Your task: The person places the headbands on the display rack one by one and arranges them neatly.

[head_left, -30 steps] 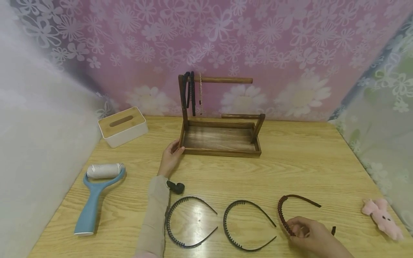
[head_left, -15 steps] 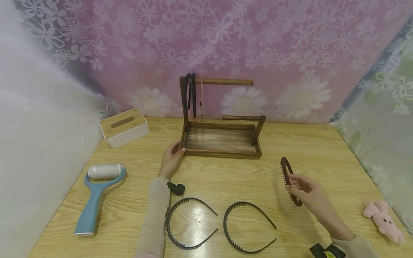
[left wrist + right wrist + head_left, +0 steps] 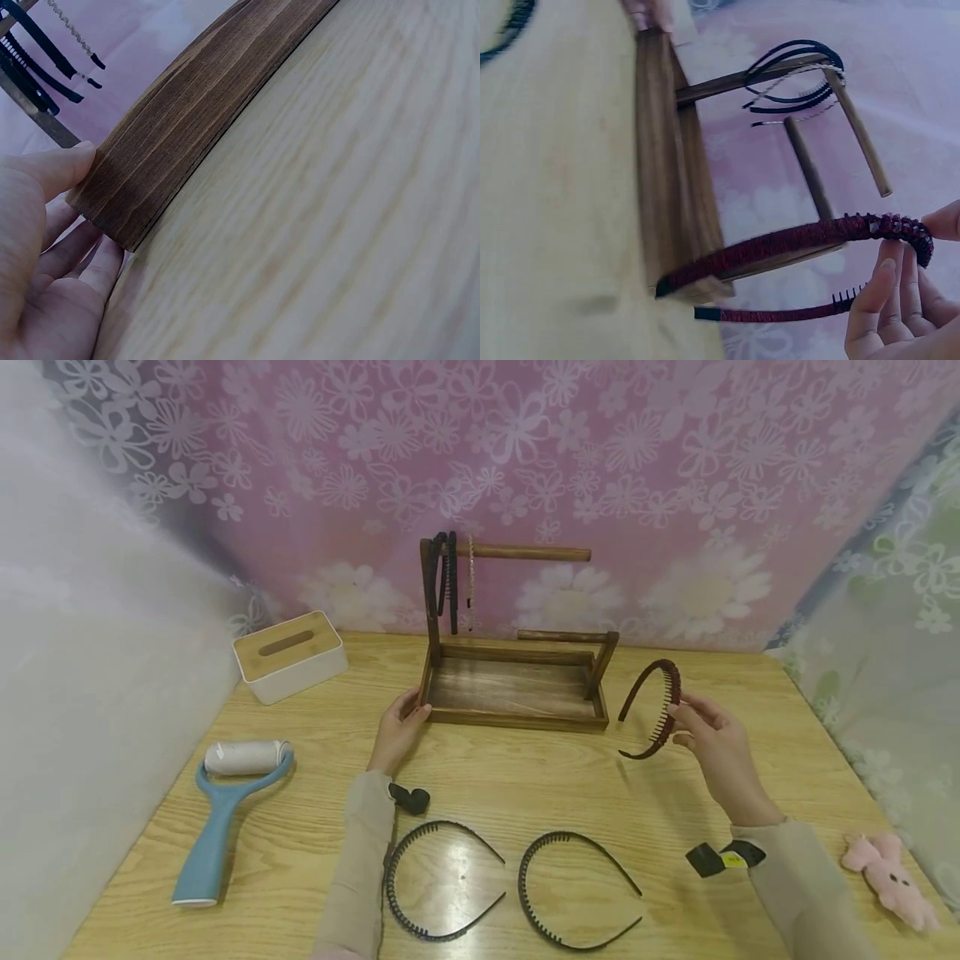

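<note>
R hand point(image 3: 718, 752) is pinching dark red headband point(image 3: 672, 677), holding it midair just off wooden rack's point(image 3: 517, 721) R end. It's coming closer to rack vs a sec ago, so prob mid-transfer. L hand point(image 3: 397, 732) is still gripping rack's near-L corner, prob steadying.

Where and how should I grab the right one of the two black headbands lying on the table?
Probably mid-curve on the right headband, pinched across the band from above. It lies flat, its toothed curve facing left and its thin open ends pointing right. The left headband has its tips close to that curve, so coming in level from the left looks cramped.
</note>
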Demonstrator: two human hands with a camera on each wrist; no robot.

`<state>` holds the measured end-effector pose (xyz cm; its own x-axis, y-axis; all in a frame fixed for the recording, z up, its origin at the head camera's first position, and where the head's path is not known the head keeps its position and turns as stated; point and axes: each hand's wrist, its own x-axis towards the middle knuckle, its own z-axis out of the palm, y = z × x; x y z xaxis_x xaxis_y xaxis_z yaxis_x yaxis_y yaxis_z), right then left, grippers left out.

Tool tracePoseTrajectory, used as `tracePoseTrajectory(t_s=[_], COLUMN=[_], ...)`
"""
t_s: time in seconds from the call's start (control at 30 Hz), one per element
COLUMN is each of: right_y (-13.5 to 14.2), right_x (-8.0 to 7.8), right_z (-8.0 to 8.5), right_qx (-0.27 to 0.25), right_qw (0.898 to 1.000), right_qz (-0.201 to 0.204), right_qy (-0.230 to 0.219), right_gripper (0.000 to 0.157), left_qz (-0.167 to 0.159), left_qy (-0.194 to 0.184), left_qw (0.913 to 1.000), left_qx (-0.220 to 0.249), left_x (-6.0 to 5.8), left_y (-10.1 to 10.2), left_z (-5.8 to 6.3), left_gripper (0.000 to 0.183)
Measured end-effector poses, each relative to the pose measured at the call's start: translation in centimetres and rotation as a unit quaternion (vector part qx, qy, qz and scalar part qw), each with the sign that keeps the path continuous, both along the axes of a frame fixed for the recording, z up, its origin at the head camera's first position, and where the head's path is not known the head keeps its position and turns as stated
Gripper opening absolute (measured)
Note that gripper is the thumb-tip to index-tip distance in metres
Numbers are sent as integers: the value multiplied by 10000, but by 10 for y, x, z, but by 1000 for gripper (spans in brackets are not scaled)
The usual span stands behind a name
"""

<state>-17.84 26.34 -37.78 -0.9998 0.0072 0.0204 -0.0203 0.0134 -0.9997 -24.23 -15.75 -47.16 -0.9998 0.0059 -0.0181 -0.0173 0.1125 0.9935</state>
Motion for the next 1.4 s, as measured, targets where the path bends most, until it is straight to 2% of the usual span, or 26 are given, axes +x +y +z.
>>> tracePoseTrajectory(t_s=[0.07, 0.17, 0.3, 0.5, 0.7, 0.8, 1.03, 1.23, 1.4], right_y=[-4, -9, -16, -31, -51, -60, -81, -104, -125], right_x=[-9, -24, -45, -72, -95, -106, -126, -137, -145], right_z=[7, 18, 33, 59, 86, 96, 107, 109, 105], right_qx=[-146, -273, -458, -631, -1162, -1180, -1383, -1215, -923], right_qw=[9999, 9993, 9986, 9979, 9931, 9928, 9897, 9907, 9938], right_qz=[-73, -213, -202, -167, -120, -83, -119, -124, 5], right_qy=[56, 123, 167, -2, -124, -186, -357, -606, -618], right_gripper=[31, 34, 35, 46, 43, 43, 27, 36, 38], left_qz=[5, 9, 54, 128, 141, 133, 127, 133, 145], left_qy=[-14, -25, 4, 112, 136, 170, 109, 166, 236], left_qw=[10000, 9999, 9999, 9999, 9998, 9998, 9999, 9998, 9996], left_qx=[19, 134, 162, -7, -1, 8, -12, 35, 67], left_x=[-1, -7, -16, -15, -16, -17, -16, -16, -17], left_y=[0, 0, -1, 0, -3, -4, -3, -2, -3], left_z=[-1, -12, -27, -32, -34, -35, -35, -35, -35], left_gripper=[57, 58, 58, 58, 59, 59, 59, 57, 56])
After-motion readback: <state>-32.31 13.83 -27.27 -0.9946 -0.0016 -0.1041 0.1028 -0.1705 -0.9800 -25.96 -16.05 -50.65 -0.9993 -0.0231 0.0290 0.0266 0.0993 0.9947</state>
